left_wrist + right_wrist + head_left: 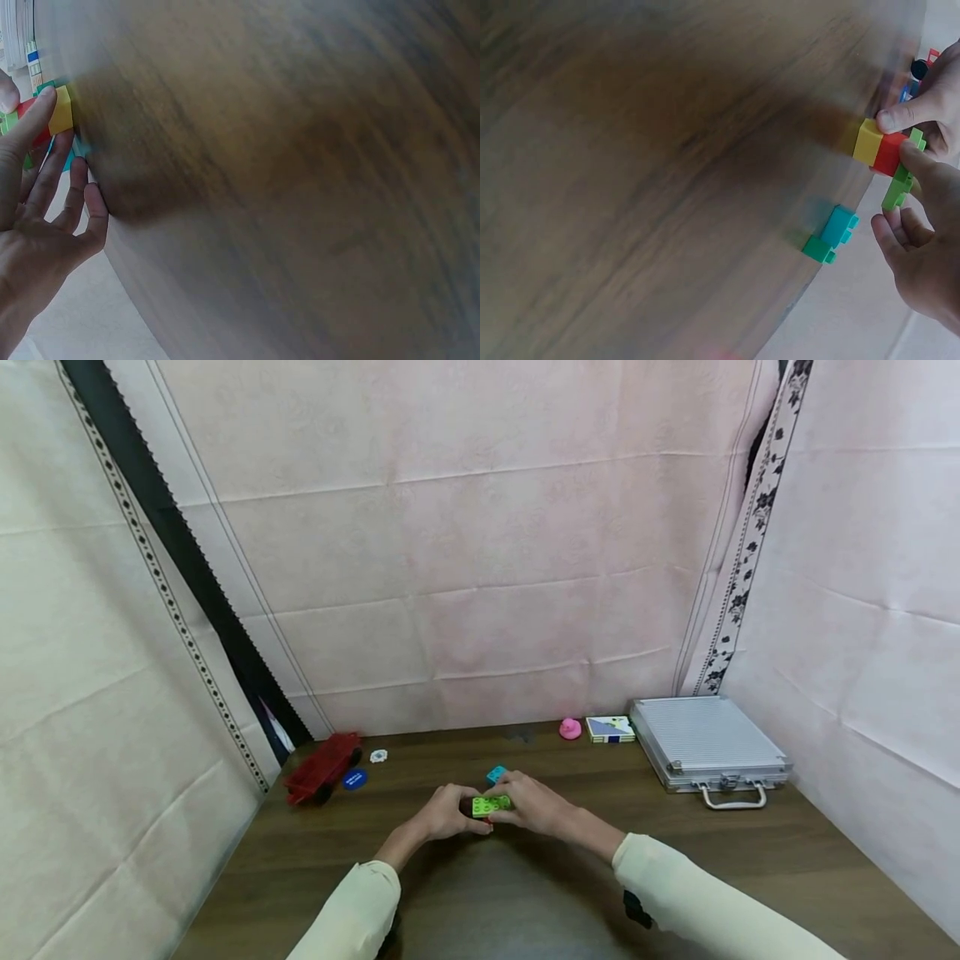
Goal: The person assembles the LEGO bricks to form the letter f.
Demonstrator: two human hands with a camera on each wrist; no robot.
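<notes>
Centrally on the bench point(750, 877), the left hand point(444, 814) and right hand point(534, 803) both grip a block stack point(491, 806) with curled fingers: yellow and red blocks under a green plate. Left of the stack lies a red toy truck point(322, 767); just behind it a teal block point(496, 774); well right, a metal case point(708, 747).

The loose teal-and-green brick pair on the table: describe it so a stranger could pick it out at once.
Start at the brown wooden table and find the two hands meeting at its middle. Just beyond their fingers lies the small brick pair, teal on dark green. Unlike the yellow, red and lime stack nearby, no hand touches it.
</notes>
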